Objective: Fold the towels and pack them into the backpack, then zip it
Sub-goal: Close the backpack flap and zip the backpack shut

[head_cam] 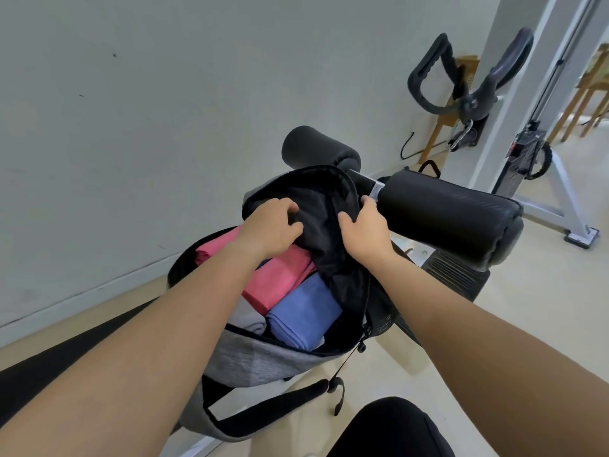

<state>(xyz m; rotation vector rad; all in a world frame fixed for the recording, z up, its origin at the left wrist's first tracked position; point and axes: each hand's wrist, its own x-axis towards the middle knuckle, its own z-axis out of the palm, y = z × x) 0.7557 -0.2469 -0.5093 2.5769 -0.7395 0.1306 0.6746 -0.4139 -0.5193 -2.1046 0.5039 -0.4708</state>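
Pink towel (273,280), blue towel (303,319) and grey towel (245,320) lie folded in the open backpack (257,359), and our left hand (270,227) and right hand (365,230) grip its black flap (316,202) with curled fingers, so we judge only zipping remains.

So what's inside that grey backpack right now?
A pink towel, a blue towel and a pale grey towel, all folded. The black flap, held by the left hand and right hand, covers the far end; anything there is hidden.
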